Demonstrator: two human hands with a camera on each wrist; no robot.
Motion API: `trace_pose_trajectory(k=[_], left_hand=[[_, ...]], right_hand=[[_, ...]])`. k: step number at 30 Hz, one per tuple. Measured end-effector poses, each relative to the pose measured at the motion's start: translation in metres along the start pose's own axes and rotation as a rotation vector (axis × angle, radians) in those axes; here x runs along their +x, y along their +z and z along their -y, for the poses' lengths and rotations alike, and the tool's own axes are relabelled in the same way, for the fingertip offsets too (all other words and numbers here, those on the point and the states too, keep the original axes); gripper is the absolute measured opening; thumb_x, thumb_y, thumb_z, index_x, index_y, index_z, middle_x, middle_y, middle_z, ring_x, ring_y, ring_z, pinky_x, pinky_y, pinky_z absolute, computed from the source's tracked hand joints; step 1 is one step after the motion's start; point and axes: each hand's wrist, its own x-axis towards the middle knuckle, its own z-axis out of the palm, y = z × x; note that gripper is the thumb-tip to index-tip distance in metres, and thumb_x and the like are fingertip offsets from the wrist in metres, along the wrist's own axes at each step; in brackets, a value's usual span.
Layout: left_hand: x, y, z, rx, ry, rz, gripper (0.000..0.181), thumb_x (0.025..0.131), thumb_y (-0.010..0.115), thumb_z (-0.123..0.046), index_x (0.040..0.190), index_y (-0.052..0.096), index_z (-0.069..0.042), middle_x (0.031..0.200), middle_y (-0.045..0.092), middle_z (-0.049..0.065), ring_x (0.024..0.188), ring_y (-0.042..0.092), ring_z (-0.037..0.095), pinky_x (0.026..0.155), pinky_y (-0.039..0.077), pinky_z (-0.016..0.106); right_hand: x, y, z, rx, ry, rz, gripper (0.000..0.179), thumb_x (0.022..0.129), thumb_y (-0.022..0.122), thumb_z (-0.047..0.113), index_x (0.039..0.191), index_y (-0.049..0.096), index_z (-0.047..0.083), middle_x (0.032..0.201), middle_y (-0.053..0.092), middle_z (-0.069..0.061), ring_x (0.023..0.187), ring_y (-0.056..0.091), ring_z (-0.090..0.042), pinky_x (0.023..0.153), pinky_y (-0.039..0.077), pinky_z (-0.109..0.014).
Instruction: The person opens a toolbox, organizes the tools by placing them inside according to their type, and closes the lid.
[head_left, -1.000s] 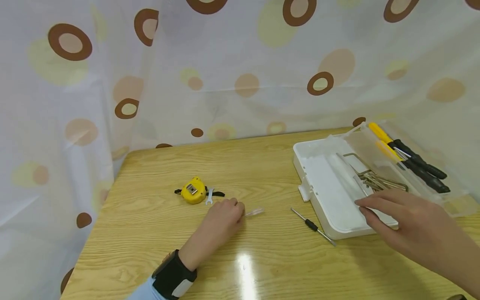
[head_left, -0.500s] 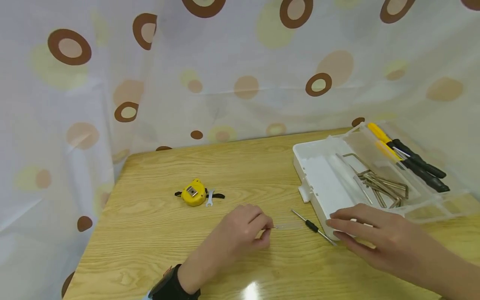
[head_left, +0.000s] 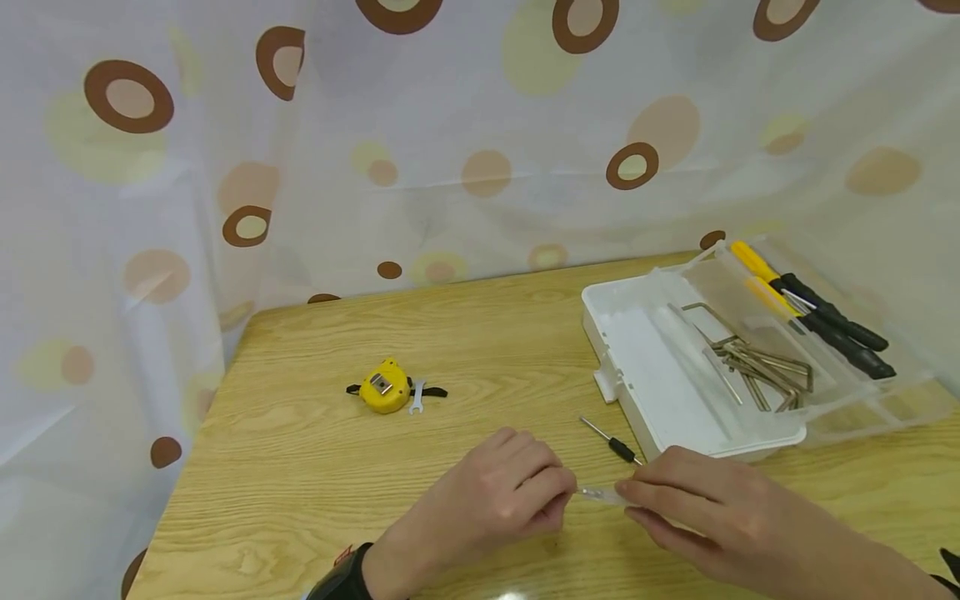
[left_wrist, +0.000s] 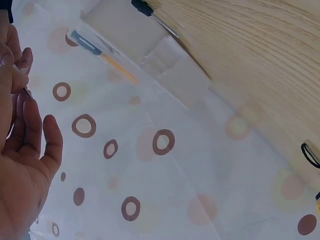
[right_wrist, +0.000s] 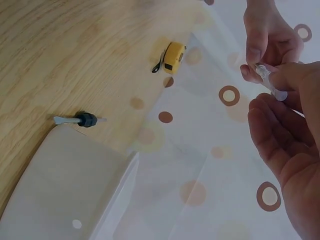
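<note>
Between my two hands is a small screwdriver [head_left: 600,495] with a clear plastic handle, held low over the front of the table. My left hand [head_left: 510,492] pinches its thin shaft end, mostly hidden by the fingers. From the other side, my right hand [head_left: 705,517] pinches the clear handle between thumb and fingers. The right wrist view shows the flared end of the clear handle [right_wrist: 278,93] at the right fingertips. Just behind the hands lies a metal rod with a black grip [head_left: 622,451], partly covered by the right hand.
An open white toolbox [head_left: 652,367] stands at the right. Its clear compartments hold several hex keys [head_left: 765,367] and yellow-and-black-handled tools [head_left: 832,321]. Left of centre lie a yellow tape measure [head_left: 385,387] and a small wrench [head_left: 417,397]. A patterned curtain [head_left: 450,125] hangs behind the table.
My left hand has carried the small screwdriver rightward and toward me. My right hand has come away from the toolbox, moved toward me and taken hold of the clear handle.
</note>
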Motion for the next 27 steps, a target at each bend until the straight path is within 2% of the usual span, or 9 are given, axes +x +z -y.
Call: trace_pose_trajectory(k=[4, 8, 13, 17, 20, 23, 25, 27], left_hand=[[-0.001, 0.0, -0.001, -0.019, -0.018, -0.008, 0.008, 0.091, 0.064, -0.012, 0.091, 0.071, -0.017, 0.088, 0.065, -0.008, 0.079, 0.059, 0.004, 0.073, 0.046, 0.016], [-0.001, 0.002, -0.001, -0.038, -0.025, -0.024, 0.011, 0.094, 0.062, -0.014, 0.091, 0.072, -0.017, 0.088, 0.066, -0.009, 0.079, 0.06, 0.004, 0.074, 0.047, 0.016], [-0.005, 0.0, 0.0, -0.049, -0.048, -0.017, 0.007, 0.089, 0.072, -0.015, 0.094, 0.074, -0.017, 0.089, 0.068, -0.009, 0.082, 0.062, 0.005, 0.076, 0.051, 0.018], [-0.016, -0.008, 0.003, -0.044, -0.1, 0.033, 0.017, 0.084, 0.079, -0.018, 0.101, 0.075, -0.017, 0.095, 0.069, -0.007, 0.09, 0.065, 0.007, 0.08, 0.053, 0.021], [-0.028, -0.018, 0.006, -0.038, -0.159, 0.079, 0.027, 0.084, 0.08, -0.024, 0.11, 0.074, -0.017, 0.104, 0.07, -0.005, 0.097, 0.066, 0.009, 0.082, 0.053, 0.024], [-0.042, -0.028, 0.008, -0.03, -0.233, 0.125, 0.041, 0.085, 0.08, -0.029, 0.122, 0.07, -0.016, 0.115, 0.07, -0.003, 0.102, 0.068, 0.012, 0.083, 0.053, 0.028], [-0.051, -0.034, 0.009, -0.019, -0.287, 0.158, 0.049, 0.085, 0.081, -0.031, 0.129, 0.067, -0.016, 0.121, 0.069, -0.002, 0.106, 0.068, 0.014, 0.085, 0.053, 0.031], [-0.059, -0.041, 0.009, 0.001, -0.344, 0.194, 0.053, 0.085, 0.08, -0.033, 0.133, 0.066, -0.017, 0.125, 0.068, -0.002, 0.11, 0.067, 0.014, 0.087, 0.053, 0.034]], right_hand=[[0.004, -0.004, 0.002, 0.009, -0.017, -0.029, 0.026, 0.107, 0.054, 0.016, 0.099, 0.074, 0.001, 0.09, 0.068, -0.002, 0.083, 0.058, -0.005, 0.067, 0.045, -0.007], [0.007, -0.009, 0.003, 0.015, -0.026, -0.049, 0.025, 0.106, 0.055, 0.015, 0.099, 0.074, 0.0, 0.091, 0.07, -0.005, 0.085, 0.061, -0.008, 0.069, 0.048, -0.01], [0.006, -0.012, 0.0, 0.034, -0.038, -0.111, 0.024, 0.105, 0.057, 0.013, 0.096, 0.074, -0.002, 0.088, 0.071, -0.009, 0.083, 0.063, -0.011, 0.069, 0.05, -0.012], [0.001, -0.021, -0.005, -0.09, -0.004, -0.166, 0.029, 0.105, 0.059, 0.018, 0.091, 0.076, -0.001, 0.084, 0.072, -0.008, 0.077, 0.063, -0.011, 0.071, 0.05, -0.01], [-0.01, -0.037, -0.013, -0.226, 0.089, -0.215, 0.039, 0.104, 0.06, 0.028, 0.081, 0.076, 0.0, 0.078, 0.072, -0.008, 0.076, 0.064, -0.006, 0.075, 0.049, -0.005], [-0.031, -0.057, -0.025, -0.351, 0.27, -0.241, 0.058, 0.104, 0.058, 0.042, 0.074, 0.073, -0.006, 0.074, 0.069, -0.016, 0.09, 0.06, 0.013, 0.083, 0.043, 0.002], [-0.049, -0.071, -0.038, -0.419, 0.378, -0.254, 0.071, 0.103, 0.055, 0.05, 0.071, 0.071, -0.011, 0.071, 0.067, -0.026, 0.101, 0.051, 0.024, 0.09, 0.038, 0.003], [-0.067, -0.083, -0.053, -0.494, 0.48, -0.257, 0.081, 0.102, 0.052, 0.058, 0.073, 0.071, -0.015, 0.072, 0.066, -0.033, 0.105, 0.041, 0.032, 0.09, 0.034, 0.005]])
